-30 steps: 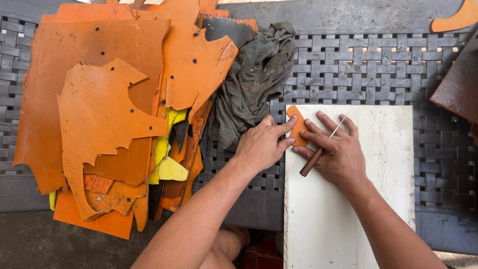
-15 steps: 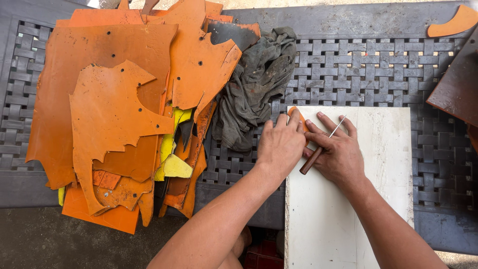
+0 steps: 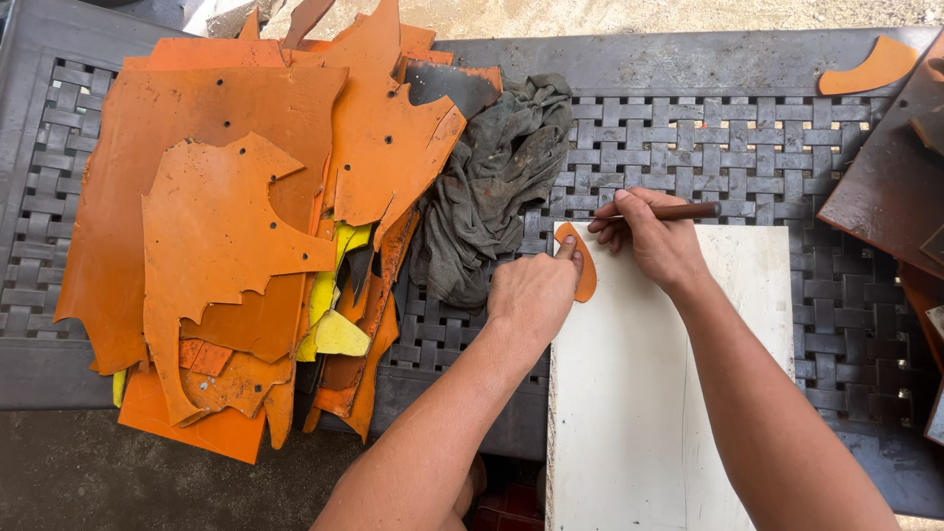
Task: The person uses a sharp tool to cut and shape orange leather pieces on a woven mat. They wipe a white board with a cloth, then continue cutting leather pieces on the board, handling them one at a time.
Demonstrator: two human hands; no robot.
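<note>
My left hand point(image 3: 531, 292) presses a small orange leather piece point(image 3: 586, 273) against the top left corner of a white cutting board point(image 3: 639, 393). My right hand point(image 3: 654, 241) is closed around a thin brown-handled tool point(image 3: 678, 210), held level just above the board's far edge, its tip pointing left near the leather piece. Both forearms reach in from the bottom of the head view.
A big pile of orange leather offcuts point(image 3: 236, 236) with some yellow scraps point(image 3: 334, 315) covers the left of the dark woven table point(image 3: 787, 157). A crumpled grey rag point(image 3: 492, 187) lies beside the board. More leather and dark boards point(image 3: 885, 187) sit at the right edge.
My right hand has lifted the tool from a slanted position on the board to level at its far edge. The left hand stayed on the leather piece, which now shows more.
</note>
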